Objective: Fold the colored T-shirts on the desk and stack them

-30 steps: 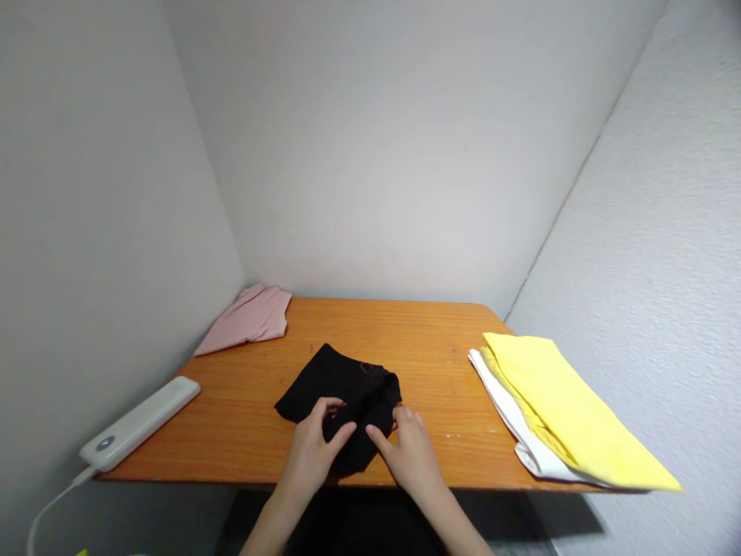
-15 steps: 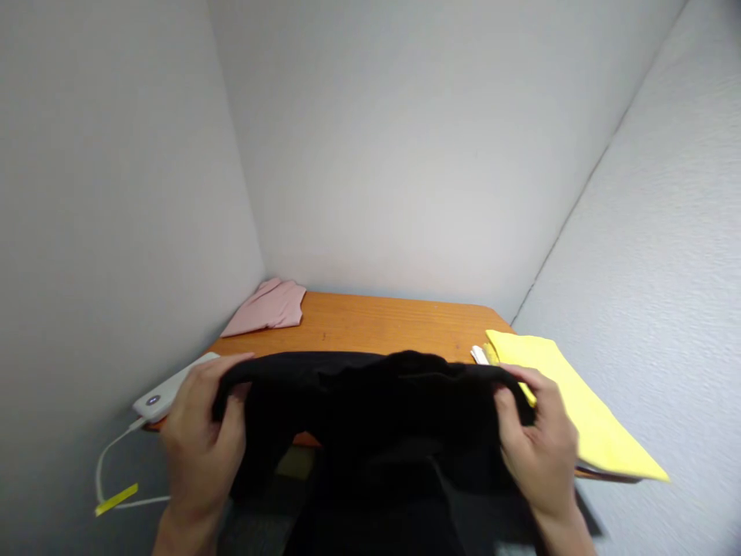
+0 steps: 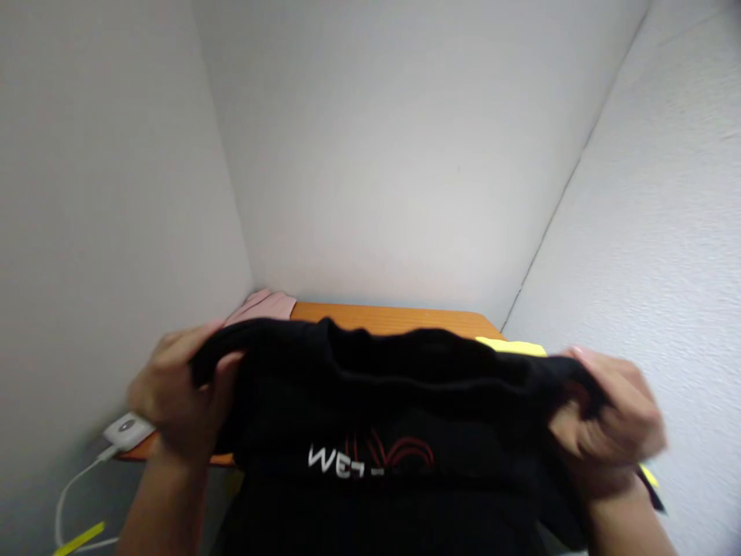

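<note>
A black T-shirt (image 3: 376, 417) hangs spread between my two hands, its neckline at the top and a print of white letters and dark red lines on its front. My left hand (image 3: 182, 378) is closed on the shirt's left shoulder, thumb below and fingers over the cloth. At the other shoulder my right hand (image 3: 607, 417) grips the fabric, slightly blurred by motion. The lower part of the shirt runs out of view at the bottom and hides much of the table.
Behind the shirt is a wooden table (image 3: 399, 317) against pale walls. A folded pink cloth (image 3: 269, 304) lies at its back left, a yellow cloth (image 3: 512, 346) at the right. On the left edge sits a white device (image 3: 128, 431) with a white cable (image 3: 72, 486) hanging down.
Both hands have moved apart and slightly upward, stretching the shirt wider. Its printed front now shows, and it covers more of the table and the yellow cloth.
</note>
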Tool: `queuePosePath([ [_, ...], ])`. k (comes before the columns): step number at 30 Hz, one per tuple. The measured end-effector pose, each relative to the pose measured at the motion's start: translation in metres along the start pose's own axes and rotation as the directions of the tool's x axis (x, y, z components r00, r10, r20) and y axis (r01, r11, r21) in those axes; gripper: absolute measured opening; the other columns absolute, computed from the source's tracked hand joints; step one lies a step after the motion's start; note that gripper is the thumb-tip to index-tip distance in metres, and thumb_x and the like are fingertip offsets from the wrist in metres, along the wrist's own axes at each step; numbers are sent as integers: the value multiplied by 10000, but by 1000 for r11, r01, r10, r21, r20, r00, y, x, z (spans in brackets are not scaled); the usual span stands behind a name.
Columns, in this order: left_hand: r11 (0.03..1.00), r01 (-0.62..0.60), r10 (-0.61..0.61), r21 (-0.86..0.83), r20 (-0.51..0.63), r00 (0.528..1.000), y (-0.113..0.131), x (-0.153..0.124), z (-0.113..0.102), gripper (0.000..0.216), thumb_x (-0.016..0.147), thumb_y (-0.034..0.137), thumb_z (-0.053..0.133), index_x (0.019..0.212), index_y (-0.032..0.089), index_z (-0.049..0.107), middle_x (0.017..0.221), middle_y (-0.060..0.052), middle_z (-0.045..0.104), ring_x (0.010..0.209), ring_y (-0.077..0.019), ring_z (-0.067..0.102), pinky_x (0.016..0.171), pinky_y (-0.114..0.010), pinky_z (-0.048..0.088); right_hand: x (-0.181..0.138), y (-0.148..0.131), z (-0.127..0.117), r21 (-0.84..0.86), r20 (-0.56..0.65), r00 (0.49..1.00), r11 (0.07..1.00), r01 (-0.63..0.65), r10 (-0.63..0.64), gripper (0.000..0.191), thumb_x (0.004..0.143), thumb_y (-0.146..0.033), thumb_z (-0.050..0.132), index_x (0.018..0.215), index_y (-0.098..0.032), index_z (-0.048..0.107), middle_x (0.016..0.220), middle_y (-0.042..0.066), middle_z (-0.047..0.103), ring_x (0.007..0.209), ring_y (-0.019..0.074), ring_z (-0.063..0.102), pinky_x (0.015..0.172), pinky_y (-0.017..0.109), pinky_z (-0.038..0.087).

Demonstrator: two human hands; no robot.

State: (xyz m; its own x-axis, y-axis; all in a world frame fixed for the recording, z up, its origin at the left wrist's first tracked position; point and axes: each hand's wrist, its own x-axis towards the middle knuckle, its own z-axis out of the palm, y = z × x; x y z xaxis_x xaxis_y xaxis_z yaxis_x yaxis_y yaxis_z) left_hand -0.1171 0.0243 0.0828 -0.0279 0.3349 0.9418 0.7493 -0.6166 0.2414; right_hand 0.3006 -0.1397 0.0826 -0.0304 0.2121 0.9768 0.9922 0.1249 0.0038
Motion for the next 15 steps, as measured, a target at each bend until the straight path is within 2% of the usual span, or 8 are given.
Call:
queuePosePath([
  [1,995,-77,78,58,-14,997,-1,12,21,372,902,461,550,1155,193,603,1058,-67,668,912,-226,629,782,-332,488,11,12,22,-27,6,998,998,59,-59,461,887,-162,516,1331,-282,475,1016,74,628,912,250,589,791,406,465],
  [3,980,-173,161,103,119,980,-4,31,68,356,920,431,541,1165,179,594,1035,-76,682,879,-218,642,787,-325,498,26,34,72,-57,175,982,995,79,-68,378,931,-202,469,1308,-215,495,1030,96,635,925,245,588,803,386,459],
  [5,982,-150,105,115,324,940,-8,33,116,367,942,391,496,1209,149,566,1111,-122,655,1022,-261,612,907,-383,477,24,48,121,-128,400,916,991,28,26,348,957,-258,435,1282,-164,515,1069,130,628,991,270,565,843,405,441],
  [6,984,-136,74,117,425,902,-10,27,137,363,950,357,470,1218,130,560,1168,-148,629,1106,-280,575,971,-417,446,16,52,143,-193,490,866,981,-10,105,369,954,-287,447,1290,-149,515,1107,151,615,1038,295,543,866,427,429],
  [8,986,-136,56,92,590,806,-14,4,172,343,957,292,423,1215,121,570,1267,-166,580,1219,-282,506,1057,-448,384,-12,50,179,-274,647,725,959,-68,236,425,942,-339,476,1315,-138,506,1189,176,586,1122,324,499,915,460,405],
  [10,987,-157,86,36,702,707,-17,-27,196,343,966,278,390,1211,148,592,1320,-137,568,1252,-248,493,1089,-423,365,-47,42,204,-281,786,544,953,-110,294,480,944,-389,474,1360,-151,481,1320,180,524,1240,333,430,985,473,366],
  [13,986,-167,111,-21,826,553,-22,-68,220,404,978,360,378,1306,206,559,1423,-92,510,1334,-228,433,1128,-414,322,-93,29,222,-283,906,271,942,-182,325,606,952,-518,410,1470,-208,363,1534,146,302,1412,352,213,1080,522,263],
  [15,988,-152,86,-19,892,445,-28,-89,230,481,964,460,394,1387,253,491,1503,-80,418,1404,-272,336,1138,-498,281,-114,25,227,-313,929,134,925,-214,345,696,932,-626,356,1515,-258,267,1598,109,132,1448,377,62,1093,602,188],
])
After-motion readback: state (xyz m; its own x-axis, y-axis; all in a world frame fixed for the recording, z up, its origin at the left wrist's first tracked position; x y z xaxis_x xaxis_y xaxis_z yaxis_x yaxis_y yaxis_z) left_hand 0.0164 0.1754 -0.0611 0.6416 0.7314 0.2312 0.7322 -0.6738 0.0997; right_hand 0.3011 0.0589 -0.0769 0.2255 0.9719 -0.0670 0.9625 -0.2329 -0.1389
